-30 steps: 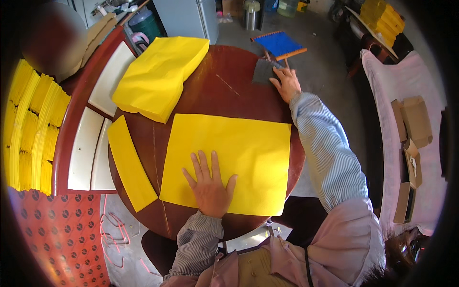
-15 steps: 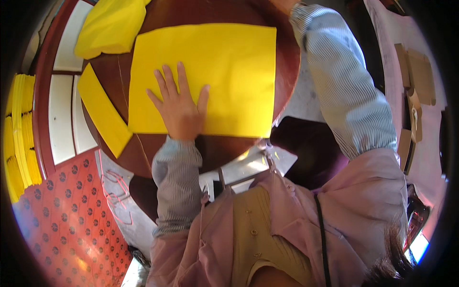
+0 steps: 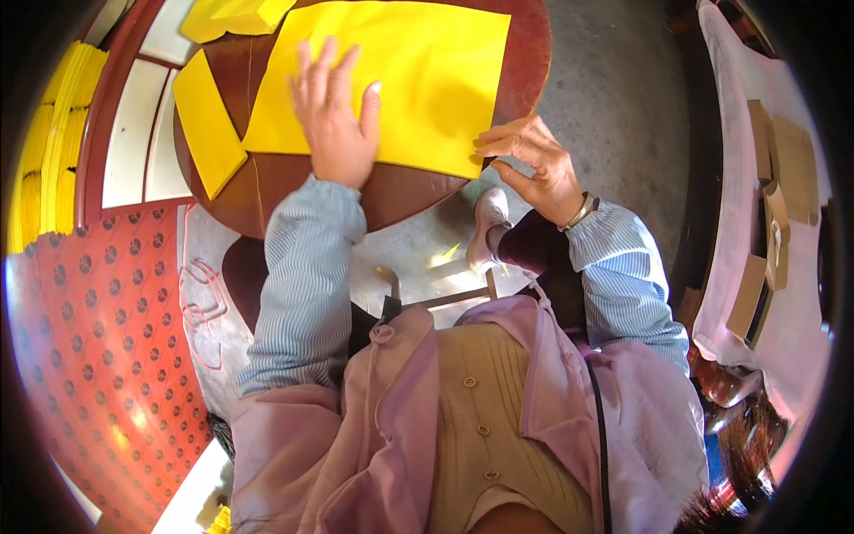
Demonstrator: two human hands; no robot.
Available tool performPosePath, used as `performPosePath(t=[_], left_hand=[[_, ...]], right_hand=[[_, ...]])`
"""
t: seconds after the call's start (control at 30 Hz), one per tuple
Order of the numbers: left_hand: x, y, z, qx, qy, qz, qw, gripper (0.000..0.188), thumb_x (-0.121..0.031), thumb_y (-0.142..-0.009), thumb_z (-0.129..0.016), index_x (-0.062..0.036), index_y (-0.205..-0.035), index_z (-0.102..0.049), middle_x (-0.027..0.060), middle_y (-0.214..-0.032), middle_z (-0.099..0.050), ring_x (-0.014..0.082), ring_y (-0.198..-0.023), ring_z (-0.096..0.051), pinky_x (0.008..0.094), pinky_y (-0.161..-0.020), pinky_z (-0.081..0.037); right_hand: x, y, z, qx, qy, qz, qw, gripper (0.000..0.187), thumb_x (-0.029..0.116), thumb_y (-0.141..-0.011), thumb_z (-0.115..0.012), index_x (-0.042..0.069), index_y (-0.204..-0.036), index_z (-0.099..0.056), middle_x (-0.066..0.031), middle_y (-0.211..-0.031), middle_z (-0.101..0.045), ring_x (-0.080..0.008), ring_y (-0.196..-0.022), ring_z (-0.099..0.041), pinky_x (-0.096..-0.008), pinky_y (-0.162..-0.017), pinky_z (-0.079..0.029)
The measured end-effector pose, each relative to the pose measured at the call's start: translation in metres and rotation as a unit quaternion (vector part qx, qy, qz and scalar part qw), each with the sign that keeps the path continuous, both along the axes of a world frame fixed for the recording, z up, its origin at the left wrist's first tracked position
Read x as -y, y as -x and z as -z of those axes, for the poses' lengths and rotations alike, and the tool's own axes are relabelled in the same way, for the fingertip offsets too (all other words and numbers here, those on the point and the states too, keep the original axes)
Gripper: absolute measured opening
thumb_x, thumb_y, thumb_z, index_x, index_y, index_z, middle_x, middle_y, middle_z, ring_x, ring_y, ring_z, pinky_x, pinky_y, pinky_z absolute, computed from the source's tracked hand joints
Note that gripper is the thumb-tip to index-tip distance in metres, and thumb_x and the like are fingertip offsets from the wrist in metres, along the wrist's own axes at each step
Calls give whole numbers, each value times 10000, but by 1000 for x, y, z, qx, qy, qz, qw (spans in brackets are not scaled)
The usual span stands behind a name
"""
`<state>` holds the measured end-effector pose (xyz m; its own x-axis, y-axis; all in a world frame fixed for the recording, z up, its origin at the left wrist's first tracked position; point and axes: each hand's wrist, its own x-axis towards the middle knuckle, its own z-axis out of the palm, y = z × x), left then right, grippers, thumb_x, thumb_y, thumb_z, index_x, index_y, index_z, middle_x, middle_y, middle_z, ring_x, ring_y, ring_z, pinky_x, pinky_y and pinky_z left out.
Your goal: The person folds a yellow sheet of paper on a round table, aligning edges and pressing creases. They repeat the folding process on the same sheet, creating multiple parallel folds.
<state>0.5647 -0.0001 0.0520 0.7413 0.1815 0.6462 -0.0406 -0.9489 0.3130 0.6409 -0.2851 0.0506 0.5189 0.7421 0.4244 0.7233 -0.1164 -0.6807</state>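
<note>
A large yellow sheet [image 3: 418, 80], possibly cloth or paper, lies flat on the round brown tabletop [image 3: 391, 191]. Over its left part is my left hand [image 3: 338, 120], palm down and fingers apart, a little blurred by motion. My right hand [image 3: 538, 169] is at the sheet's near right corner. Its fingers are bent over the edge, and a small gap shows between forefinger and thumb. Left of the sheet lies a narrow folded yellow strip [image 3: 209, 125]. A yellow bundle [image 3: 236, 18] lies beyond it, cut off by the top of the view.
Stacked yellow pieces [image 3: 62, 142] stand at the far left beside white panels [image 3: 133, 133] in a dark red frame. A red patterned board [image 3: 111, 294] is below them. Open cardboard boxes [image 3: 792, 169] rest on a pale cloth [image 3: 738, 98] at the right. My shoe [image 3: 487, 227] is beneath the table's edge.
My right hand has come from the far right to the sheet's near right corner. My left hand has shifted toward the far side of the sheet. The whole view has tilted nearer.
</note>
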Motion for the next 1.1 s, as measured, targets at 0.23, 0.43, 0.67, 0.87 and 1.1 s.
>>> performPosePath(t=[0.23,0.43,0.67,0.87,1.1], left_hand=[[106,39,2,-49,281,112,952,274,39,-977,-556,-43,-1206,-683,165,-1139,-697,316,-1019,-697,384,-894,-555],[105,42,18,-57,325,102,938,247,61,-995,-544,-19,-1188,-674,162,-1107,-692,275,-992,-716,347,-891,-562],[97,44,21,-64,384,117,914,246,61,-1003,-529,-7,-1184,-680,143,-1105,-698,238,-1016,-723,326,-925,-568],[89,44,26,-90,396,147,902,304,88,-968,-501,-5,-1178,-700,143,-1160,-684,239,-1064,-713,327,-958,-561],[83,46,25,-112,391,169,898,383,75,-890,-585,-40,-1226,-730,141,-1208,-675,240,-1125,-698,323,-988,-557]], right_hand=[[-3,2,16,72,10,-43,996,343,-41,-793,-772,102,-1099,-716,-37,-1194,-709,-294,-1138,-625,-420,-995,-513],[-6,-10,16,47,13,-68,997,318,-11,-793,-806,88,-1086,-735,-48,-1125,-725,-280,-1102,-637,-411,-967,-532],[-4,-25,13,19,26,-119,992,207,33,-834,-827,65,-1031,-772,-61,-1077,-746,-264,-1041,-656,-385,-924,-545],[-8,-30,12,-46,9,-106,993,156,78,-879,-826,79,-1031,-793,-38,-1038,-772,-233,-994,-670,-369,-911,-534],[-12,-31,15,-100,4,-89,991,153,69,-868,-841,89,-1013,-795,-9,-1017,-787,-210,-982,-678,-360,-906,-529]])
